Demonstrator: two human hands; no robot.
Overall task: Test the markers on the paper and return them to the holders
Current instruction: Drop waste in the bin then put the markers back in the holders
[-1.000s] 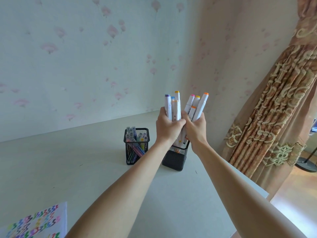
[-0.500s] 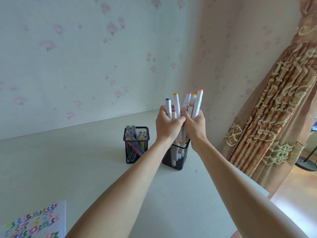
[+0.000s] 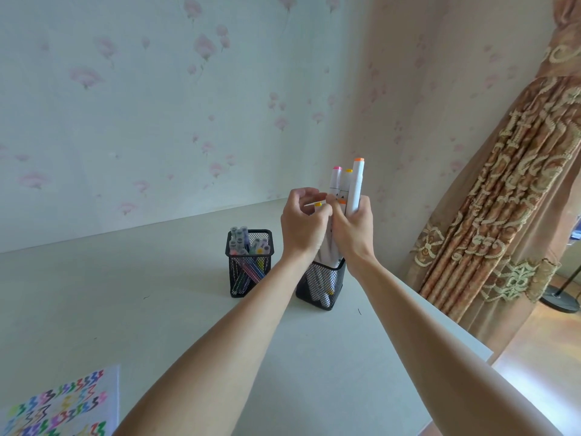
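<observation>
While our right hand grips the upright markers above the right holder, our left hand pinches a yellow-capped one; several markers have dropped in since.

A pale bench spreads below the grip; flowered wallpaper stands behind it, a patterned brown curtain hangs right, above a black lamp base.
</observation>
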